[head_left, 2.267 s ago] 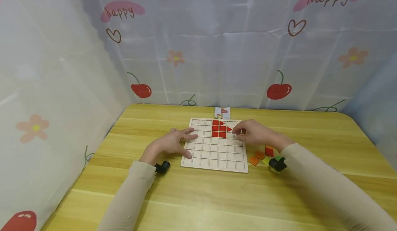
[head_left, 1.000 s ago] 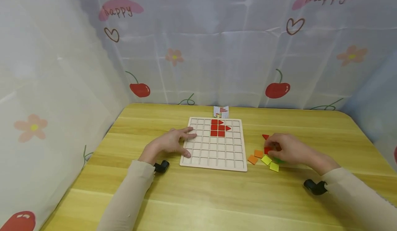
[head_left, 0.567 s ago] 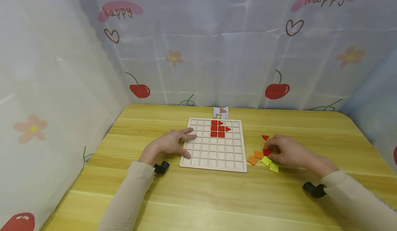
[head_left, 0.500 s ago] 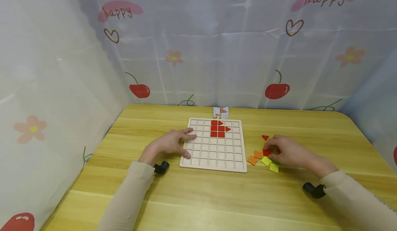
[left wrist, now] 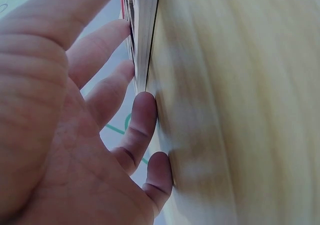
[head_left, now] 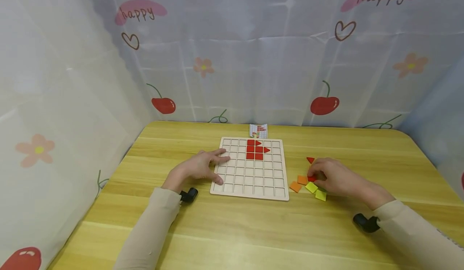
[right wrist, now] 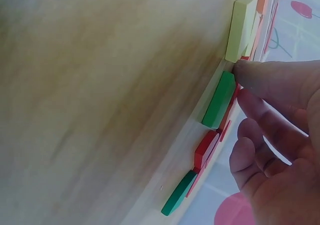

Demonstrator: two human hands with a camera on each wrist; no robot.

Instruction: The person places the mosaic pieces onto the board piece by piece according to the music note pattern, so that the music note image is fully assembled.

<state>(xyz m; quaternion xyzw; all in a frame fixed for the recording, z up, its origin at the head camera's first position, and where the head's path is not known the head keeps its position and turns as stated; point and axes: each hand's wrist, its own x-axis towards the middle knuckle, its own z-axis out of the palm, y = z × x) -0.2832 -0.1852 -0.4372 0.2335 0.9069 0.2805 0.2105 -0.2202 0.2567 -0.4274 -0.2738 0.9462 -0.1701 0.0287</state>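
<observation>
My left hand rests spread at the left edge of a pale wooden grid board, thumb and two fingers on its rim. In the left wrist view the other two fingers touch the table beside the board. Red square tiles and red pointed tiles sit in cells near the board's top. Right of the board, my right hand pinches a red square tile low over the loose pile, thumb and index fingertip at its edges. The palm hides part of the pile.
Two orange tiles and two yellow tiles lie by the right hand; a red triangle lies behind it. The right wrist view shows green pieces and a red piece. A printed pattern card stands behind the board.
My right hand has gone from the board's upper right to the loose tiles, where it has stayed at the red square tile for about a second. The left hand has not moved.
</observation>
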